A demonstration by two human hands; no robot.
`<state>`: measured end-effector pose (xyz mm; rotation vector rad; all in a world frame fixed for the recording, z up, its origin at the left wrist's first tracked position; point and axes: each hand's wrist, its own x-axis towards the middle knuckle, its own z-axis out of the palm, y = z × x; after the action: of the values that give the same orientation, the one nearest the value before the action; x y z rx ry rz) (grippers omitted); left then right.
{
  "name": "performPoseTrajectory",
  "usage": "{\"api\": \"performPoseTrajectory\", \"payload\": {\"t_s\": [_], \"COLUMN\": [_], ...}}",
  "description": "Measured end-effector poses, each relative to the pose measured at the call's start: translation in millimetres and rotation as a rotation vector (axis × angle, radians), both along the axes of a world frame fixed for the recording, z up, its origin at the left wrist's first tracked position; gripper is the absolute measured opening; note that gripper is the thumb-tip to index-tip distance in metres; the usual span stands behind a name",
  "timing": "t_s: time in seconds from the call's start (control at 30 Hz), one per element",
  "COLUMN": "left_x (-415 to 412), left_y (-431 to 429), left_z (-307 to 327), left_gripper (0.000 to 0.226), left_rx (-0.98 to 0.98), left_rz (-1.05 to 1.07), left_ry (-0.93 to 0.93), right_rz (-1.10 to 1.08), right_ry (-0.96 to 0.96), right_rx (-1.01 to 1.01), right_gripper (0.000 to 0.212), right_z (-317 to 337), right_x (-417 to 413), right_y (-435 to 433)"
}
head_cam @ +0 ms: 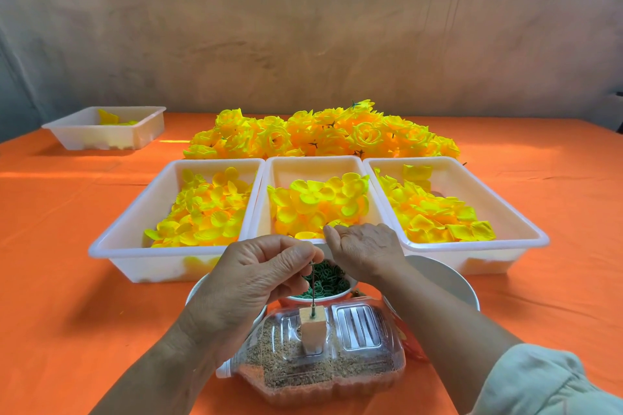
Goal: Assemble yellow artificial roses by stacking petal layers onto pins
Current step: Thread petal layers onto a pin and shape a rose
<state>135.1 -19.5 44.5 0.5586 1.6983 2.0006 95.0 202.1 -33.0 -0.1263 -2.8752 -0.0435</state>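
Observation:
A thin pin (313, 290) stands upright in a small wooden block (312, 330) set in a clear plastic bottle (323, 360) lying on its side with sand in it. My left hand (256, 276) pinches the top of the pin. My right hand (364, 249) reaches over the near rim of the middle tray (313, 165), fingers curled on a yellow petal layer (332, 224). Loose yellow petal layers fill the left tray (141, 212), the middle tray and the right tray (505, 209).
A bowl of small green rings (325, 283) sits behind the bottle, with white bowls at either side. A heap of finished yellow roses (323, 135) lies behind the trays. Another white tray (108, 128) stands far left on the orange tablecloth.

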Motion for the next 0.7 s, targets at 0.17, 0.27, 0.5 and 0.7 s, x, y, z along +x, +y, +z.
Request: {"api": "performPoseTrajectory", "payload": {"t_s": [0.17,0.27,0.5,0.7], "left_x": [-0.6,-0.5,-3.7,-4.6], "left_y": [-0.2,-0.1,-0.3,1.8], "left_z": [-1.1,-1.3,-2.0,-2.8], "left_gripper": [0.033,0.032,0.031,0.037], "left_rx": [0.0,-0.005,-0.005,-0.028], "left_rz": [-0.003,-0.004,-0.022,0.001], "left_ry": [-0.002,0.021,0.054,0.108], "right_rz": [-0.022,-0.026,-0.017,-0.022], "right_ry": [-0.019,-0.022,-0.022,-0.013], "right_rx": [-0.028,-0.024,-0.019,-0.033], "right_gripper": [0.051,0.053,0.05,0.051], "right_z": [1.4,1.6,0.9,-0.4], "right_x": [0.5,0.2,0.9,-1.1], "right_y": [-0.4,-0.3,-0.4,0.2]}}
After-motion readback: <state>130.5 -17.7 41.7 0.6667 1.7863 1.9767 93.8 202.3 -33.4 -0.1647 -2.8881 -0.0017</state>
